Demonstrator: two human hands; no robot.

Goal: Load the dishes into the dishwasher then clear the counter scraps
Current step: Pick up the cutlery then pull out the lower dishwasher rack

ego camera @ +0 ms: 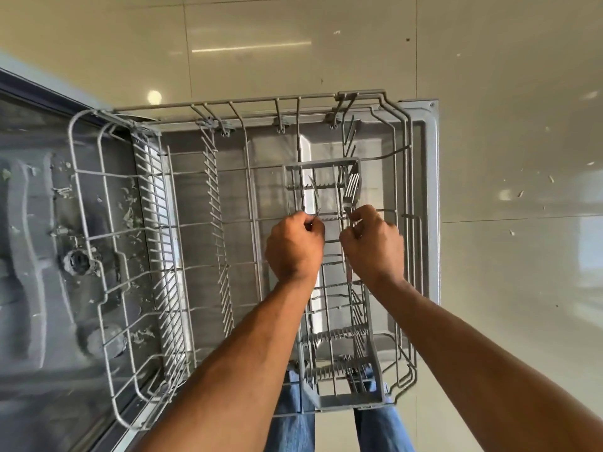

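1. Floor [489, 60]: pale glossy tile w/ small scraps scattered at right.
2. Dishwasher tub [39, 239]: open at left; bits of food debris on its base.
3. Door [432, 164]: folded down flat under the rack.
4. Lower rack [94, 197]: grey wire, pulled fully out over the door; no plates or bowls seen in its tine rows.
5. Cutlery basket [342, 399]: grey plastic, long, sits in rack's right half, running from near edge toward far side.
6. Left hand [295, 246]: grip closed, fingers curled round a thin metal utensil [315, 194], prob. a knife, type not certain; its tip points into basket's far end.
7. Right hand [372, 243]: grip closed, pinching handle of a fork [351, 190], tines up over the far compartment.

Step in hand (est.): loading cutlery, early in dishwasher stage; counter not in view, scraps step not begun. Next move calls for lowering each piece handle-1st into separate slots, then releasing w/o snagging the dividers.
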